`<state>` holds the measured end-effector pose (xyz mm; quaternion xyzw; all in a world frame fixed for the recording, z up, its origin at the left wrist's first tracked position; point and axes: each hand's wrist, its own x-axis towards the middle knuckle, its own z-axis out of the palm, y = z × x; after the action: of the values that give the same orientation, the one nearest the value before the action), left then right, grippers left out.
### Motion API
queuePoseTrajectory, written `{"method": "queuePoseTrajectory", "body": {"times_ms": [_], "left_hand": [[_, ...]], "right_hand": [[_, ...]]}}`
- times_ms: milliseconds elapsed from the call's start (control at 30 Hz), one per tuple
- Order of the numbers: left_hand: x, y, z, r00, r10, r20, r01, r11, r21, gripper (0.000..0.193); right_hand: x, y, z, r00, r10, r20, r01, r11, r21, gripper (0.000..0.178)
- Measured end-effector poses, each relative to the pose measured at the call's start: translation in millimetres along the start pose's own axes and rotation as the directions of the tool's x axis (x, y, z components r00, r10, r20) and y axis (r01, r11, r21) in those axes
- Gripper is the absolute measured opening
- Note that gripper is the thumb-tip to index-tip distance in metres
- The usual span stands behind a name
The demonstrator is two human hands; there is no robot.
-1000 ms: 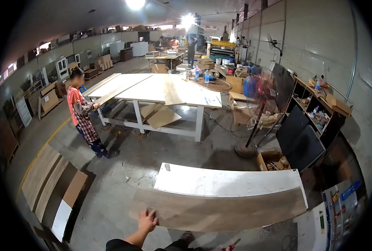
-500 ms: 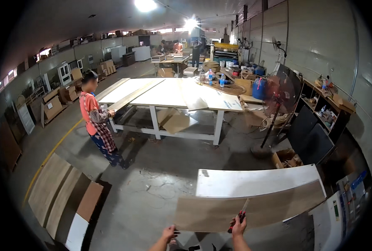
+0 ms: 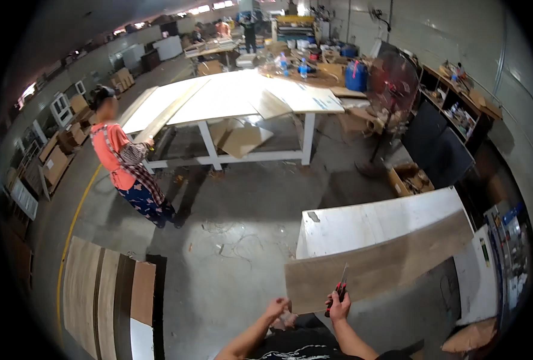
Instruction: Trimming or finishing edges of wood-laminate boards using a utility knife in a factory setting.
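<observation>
My right hand point(image 3: 339, 307) is closed round a utility knife point(image 3: 337, 293) with a red and black handle. Its long thin blade points up and away, over a brown wood-grain panel point(image 3: 374, 270). Beside that panel's near left corner is my left hand point(image 3: 276, 308), with its fingers curled together. Whether the fingers pinch the panel's edge or some small thing is too small to tell. The brown panel lies partly over a white board point(image 3: 368, 225), which shows along its far side.
A person point(image 3: 122, 153) stands at a large white-topped table point(image 3: 224, 90), touching a long strip. Wood-look panels point(image 3: 83, 282) are stacked on the left floor. A standing fan point(image 3: 389, 90), a black shelf unit point(image 3: 440, 138) and an open carton point(image 3: 411, 180) stand at right.
The view has tilted down and shifted. My left hand has moved closer to my right and curled by the panel's corner; the knife stays in my right hand.
</observation>
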<state>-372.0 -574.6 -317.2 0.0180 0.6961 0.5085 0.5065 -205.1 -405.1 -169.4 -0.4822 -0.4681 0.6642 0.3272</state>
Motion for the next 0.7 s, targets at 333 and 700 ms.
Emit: {"method": "queuePoseTrajectory", "body": {"times_ms": [333, 700], "left_hand": [[57, 144, 1, 0.999, -0.032, -0.019, 0.034, 0.992, 0.121, 0.041], [136, 180, -48, 0.954, 0.098, 0.282, -0.184, 0.936, 0.300, 0.072]], "right_hand": [[70, 29, 23, 0.981, 0.065, -0.182, -0.057, 0.997, 0.048, 0.015], [83, 59, 73, 0.886, 0.043, -0.462, -0.015, 0.998, 0.065, 0.019]]}}
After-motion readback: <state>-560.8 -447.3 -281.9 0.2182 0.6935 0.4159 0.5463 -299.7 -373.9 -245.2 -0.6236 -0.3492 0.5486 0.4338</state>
